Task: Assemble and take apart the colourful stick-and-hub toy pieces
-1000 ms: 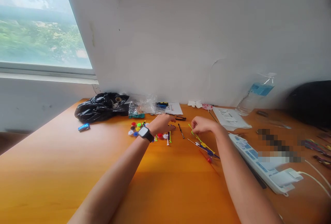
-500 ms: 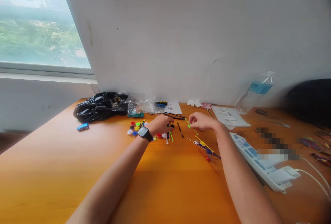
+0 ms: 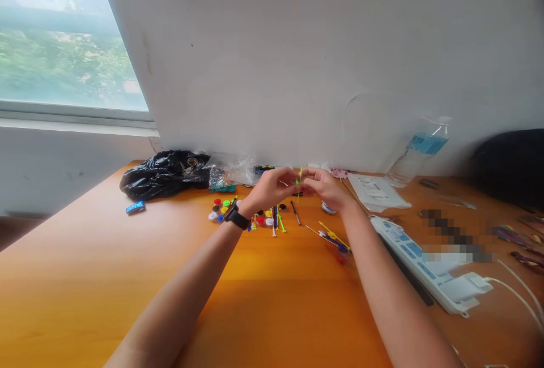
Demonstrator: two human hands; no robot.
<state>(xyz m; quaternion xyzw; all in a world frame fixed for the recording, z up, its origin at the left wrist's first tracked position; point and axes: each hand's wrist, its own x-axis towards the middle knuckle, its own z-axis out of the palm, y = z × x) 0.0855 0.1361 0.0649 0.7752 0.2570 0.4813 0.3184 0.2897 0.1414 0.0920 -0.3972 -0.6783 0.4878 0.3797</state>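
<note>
Both my hands meet above the far middle of the table around a thin bright green plastic stick [image 3: 300, 177], held nearly upright. My right hand [image 3: 323, 188] is closed, pinching the stick from the right. From the left, my left hand [image 3: 274, 188], with a black watch [image 3: 237, 217] on its wrist, closes thumb and fingers at the stick's green middle part. Fingers partly hide that part. Below lie colourful round caps, among them a red cap [image 3: 260, 221] and a blue cap [image 3: 220, 218]. Short plastic rods lie beside them, including a black rod [image 3: 296, 213] and a white rod [image 3: 274, 227].
Yellow and blue stick pieces [image 3: 335, 235] lie by my right forearm. A white power strip [image 3: 414, 260] with a plugged-in charger is at right. Farther back are a black plastic bag [image 3: 159, 175], a white packet [image 3: 377, 192] and a clear bottle [image 3: 412, 158]. A small blue packet [image 3: 135, 208] lies left.
My left hand has lifted from the caps and moved right and up. My right hand has raised the green stick and brought it left, so the hands now meet at it.
</note>
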